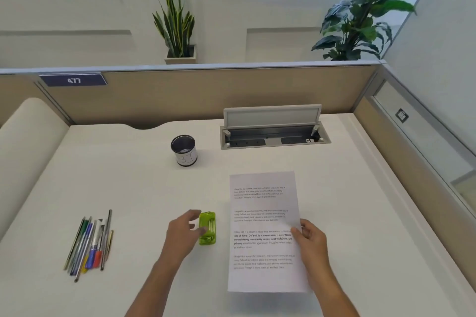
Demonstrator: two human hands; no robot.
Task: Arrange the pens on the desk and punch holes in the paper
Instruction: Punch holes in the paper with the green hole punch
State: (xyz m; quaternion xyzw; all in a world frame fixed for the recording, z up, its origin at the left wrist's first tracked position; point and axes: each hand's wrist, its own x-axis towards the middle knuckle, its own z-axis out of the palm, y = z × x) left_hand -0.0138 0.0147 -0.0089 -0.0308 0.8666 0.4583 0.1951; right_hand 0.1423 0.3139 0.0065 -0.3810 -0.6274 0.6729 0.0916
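Observation:
A printed sheet of paper (262,216) is held just above the white desk (144,183), right of centre. My right hand (310,240) pinches its right edge, thumb on top. A green hole punch (207,228) sits on the desk left of the sheet. My left hand (184,230) is at the punch's left side with fingers curved around it; contact is unclear. Several pens and pencils (90,242) lie in a loose bundle at the desk's left. A dark mesh pen cup (183,151) with a white label stands empty toward the back.
An open cable tray (274,136) with a raised lid is set into the desk at the back right. Beige partition walls (206,92) close the desk at the back and right. Two potted plants (177,20) stand behind the partition.

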